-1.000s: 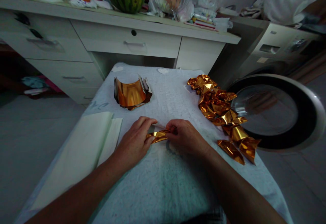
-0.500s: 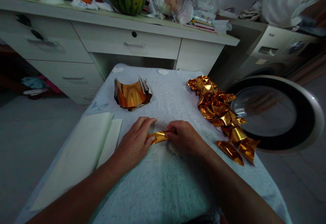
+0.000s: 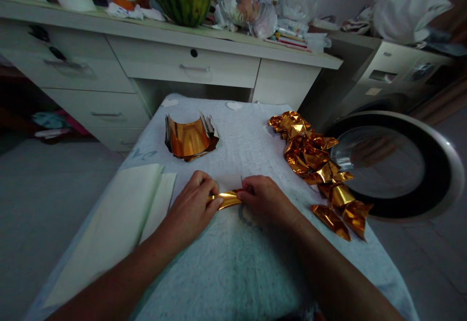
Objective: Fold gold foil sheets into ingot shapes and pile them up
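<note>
Head view: left hand (image 3: 194, 204) and right hand (image 3: 267, 198) pinch the ends of a sideways gold strip (image 3: 229, 199), nearer than the foil stack (image 3: 188, 138).

My left hand (image 3: 199, 198) and right hand (image 3: 263, 197) pinch close together, palms down; left forearm (image 3: 127, 270) lies toward seven o'clock, right forearm (image 3: 337, 262) toward five.
</note>
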Action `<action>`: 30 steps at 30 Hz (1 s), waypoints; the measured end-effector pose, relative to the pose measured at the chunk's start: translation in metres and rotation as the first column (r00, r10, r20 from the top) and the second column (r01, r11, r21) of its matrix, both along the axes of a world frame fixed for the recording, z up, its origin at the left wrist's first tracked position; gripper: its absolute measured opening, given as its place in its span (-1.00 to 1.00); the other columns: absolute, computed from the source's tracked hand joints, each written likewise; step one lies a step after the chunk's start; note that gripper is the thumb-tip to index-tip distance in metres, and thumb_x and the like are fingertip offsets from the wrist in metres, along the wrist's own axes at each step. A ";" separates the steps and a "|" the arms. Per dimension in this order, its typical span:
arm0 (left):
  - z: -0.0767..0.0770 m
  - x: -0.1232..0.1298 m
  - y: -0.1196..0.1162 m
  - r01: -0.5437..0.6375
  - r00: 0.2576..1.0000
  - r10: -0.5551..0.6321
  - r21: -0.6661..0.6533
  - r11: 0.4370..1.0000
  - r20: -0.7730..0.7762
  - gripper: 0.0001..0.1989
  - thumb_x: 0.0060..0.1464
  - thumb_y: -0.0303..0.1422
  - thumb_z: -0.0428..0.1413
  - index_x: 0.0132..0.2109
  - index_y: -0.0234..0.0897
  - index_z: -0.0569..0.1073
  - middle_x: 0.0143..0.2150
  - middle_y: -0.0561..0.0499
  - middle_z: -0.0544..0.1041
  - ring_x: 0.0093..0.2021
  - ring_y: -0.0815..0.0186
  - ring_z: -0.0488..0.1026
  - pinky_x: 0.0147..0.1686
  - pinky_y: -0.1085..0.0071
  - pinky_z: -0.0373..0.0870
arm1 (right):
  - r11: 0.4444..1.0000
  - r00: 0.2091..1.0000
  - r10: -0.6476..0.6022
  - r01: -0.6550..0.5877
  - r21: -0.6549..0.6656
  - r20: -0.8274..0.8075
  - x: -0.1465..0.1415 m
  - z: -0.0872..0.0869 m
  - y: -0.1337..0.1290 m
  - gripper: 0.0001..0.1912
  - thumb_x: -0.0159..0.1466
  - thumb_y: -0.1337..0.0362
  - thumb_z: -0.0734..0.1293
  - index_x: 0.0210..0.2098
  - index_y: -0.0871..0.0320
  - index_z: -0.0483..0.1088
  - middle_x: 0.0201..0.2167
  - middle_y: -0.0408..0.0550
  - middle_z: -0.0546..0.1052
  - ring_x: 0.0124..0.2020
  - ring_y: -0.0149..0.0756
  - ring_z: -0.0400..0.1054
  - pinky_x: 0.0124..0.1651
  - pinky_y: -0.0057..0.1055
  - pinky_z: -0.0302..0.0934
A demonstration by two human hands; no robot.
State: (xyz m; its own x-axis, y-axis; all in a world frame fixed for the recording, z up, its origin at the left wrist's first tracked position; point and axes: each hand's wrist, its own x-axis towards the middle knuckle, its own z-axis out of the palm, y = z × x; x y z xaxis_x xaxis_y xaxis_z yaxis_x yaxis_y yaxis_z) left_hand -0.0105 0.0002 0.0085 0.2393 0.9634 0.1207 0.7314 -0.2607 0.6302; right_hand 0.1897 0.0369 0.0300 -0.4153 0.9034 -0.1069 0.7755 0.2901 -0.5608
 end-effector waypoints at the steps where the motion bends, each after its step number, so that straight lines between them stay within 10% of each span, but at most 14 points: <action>1: 0.000 0.000 0.000 0.001 1.000 -0.001 -0.001 1.000 -0.001 -0.91 0.17 -0.34 0.03 -0.31 -0.22 0.33 -0.18 0.02 0.26 -0.18 0.25 0.36 -0.16 0.25 0.36 | 1.000 1.000 0.002 -0.002 0.001 -0.004 0.000 0.000 0.000 -0.82 0.21 0.36 0.36 -0.53 0.18 0.38 -0.59 -0.22 0.35 -0.50 -0.45 0.14 -0.39 -0.47 -0.09; 30: 0.007 0.007 0.003 0.025 0.981 -0.016 0.044 0.999 -0.195 -0.85 0.18 -0.44 -0.02 -0.38 -0.21 0.27 -0.30 -0.01 0.33 -0.25 0.19 0.34 -0.24 0.24 0.32 | 0.996 0.985 -0.083 0.078 -0.039 -0.152 -0.004 -0.001 -0.004 -0.83 0.21 0.35 0.34 -0.52 0.18 0.42 -0.62 -0.25 0.35 -0.54 -0.48 0.14 -0.42 -0.48 -0.06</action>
State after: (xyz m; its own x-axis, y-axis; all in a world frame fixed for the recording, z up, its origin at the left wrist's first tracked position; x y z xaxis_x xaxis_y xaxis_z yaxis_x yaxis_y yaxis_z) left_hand -0.0036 0.0032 0.0156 0.2820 0.9526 0.1144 0.8329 -0.3023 0.4636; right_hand 0.1861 0.0327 0.0289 -0.3554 0.9315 -0.0776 0.6994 0.2099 -0.6832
